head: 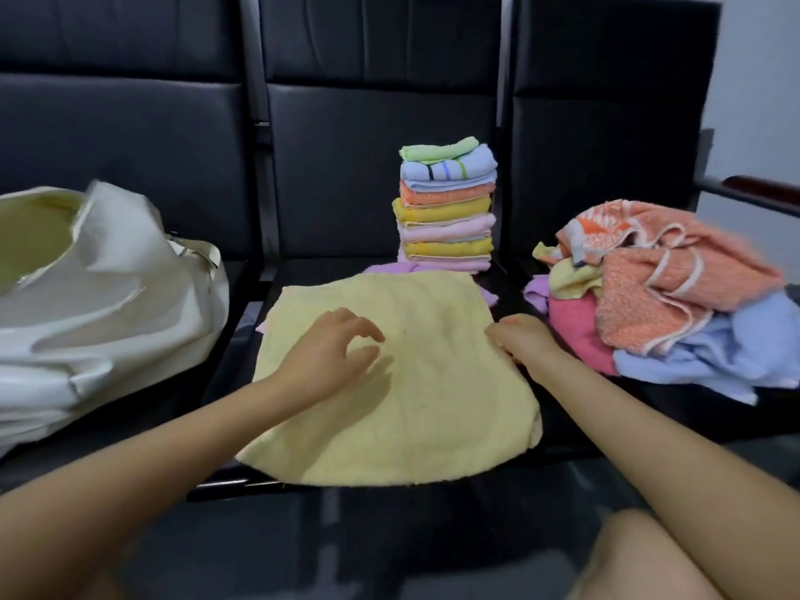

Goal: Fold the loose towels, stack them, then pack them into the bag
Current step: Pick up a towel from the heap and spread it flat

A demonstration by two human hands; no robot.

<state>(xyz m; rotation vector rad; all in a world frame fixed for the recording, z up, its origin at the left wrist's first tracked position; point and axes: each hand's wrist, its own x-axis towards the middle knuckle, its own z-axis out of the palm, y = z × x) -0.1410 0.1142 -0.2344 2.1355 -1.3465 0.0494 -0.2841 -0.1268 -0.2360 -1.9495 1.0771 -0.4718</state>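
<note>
A pale yellow towel [424, 396] lies spread flat on the middle black seat. My left hand [333, 352] hovers over its left half with fingers loosely curled and holds nothing. My right hand [521, 339] is at the towel's right edge and its fingers grip that edge. Behind the towel stands a stack of folded towels [446, 210], green on top. A heap of loose towels [662, 288] in orange, pink, blue and yellow lies on the right seat. A white bag [108, 305] sits open on the left seat.
A purple towel [389, 268] pokes out from beneath the yellow one at the stack's foot. Black seat backs [381, 101] rise behind everything. A wooden armrest [762, 190] juts out at the far right. My knee [658, 565] shows at the bottom right.
</note>
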